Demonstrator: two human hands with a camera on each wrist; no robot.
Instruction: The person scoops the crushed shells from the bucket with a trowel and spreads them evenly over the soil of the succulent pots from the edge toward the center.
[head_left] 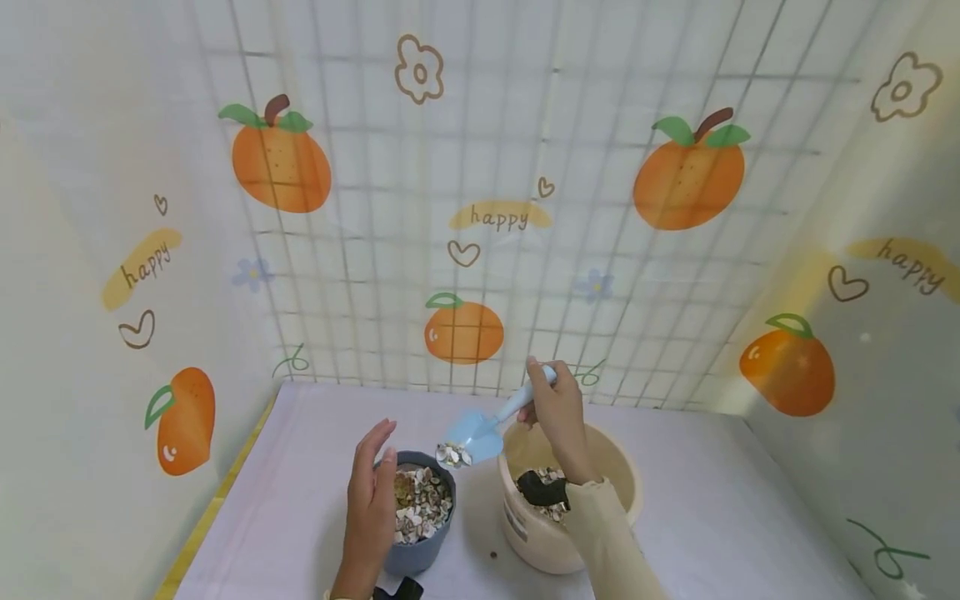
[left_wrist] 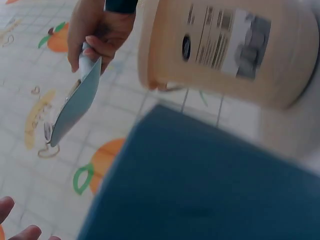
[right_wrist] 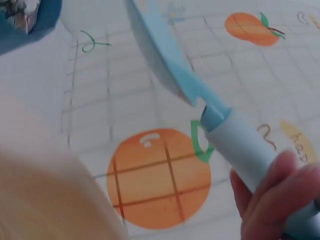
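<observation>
My right hand (head_left: 558, 408) grips the handle of a light blue toy shovel (head_left: 480, 435), its blade tilted down to the left. Whitish and brown chips (head_left: 453, 454) lie on the blade's tip, right by the rim of a grey-blue pot (head_left: 420, 554). That pot is filled with similar chips (head_left: 423, 504). Beside its left rim my left hand (head_left: 369, 492) is raised with fingers extended. In the left wrist view the shovel (left_wrist: 79, 102) is seen from below, and the pot (left_wrist: 210, 185) fills the lower part. The shovel's handle (right_wrist: 240, 142) crosses the right wrist view.
A larger cream bucket (head_left: 517, 533) with a label stands to the right, holding more chips (head_left: 551, 475) under my right forearm. A small dark speck (head_left: 493, 555) lies on the white table (head_left: 720, 500). A fruit-printed curtain (head_left: 495, 125) stands behind and at both sides.
</observation>
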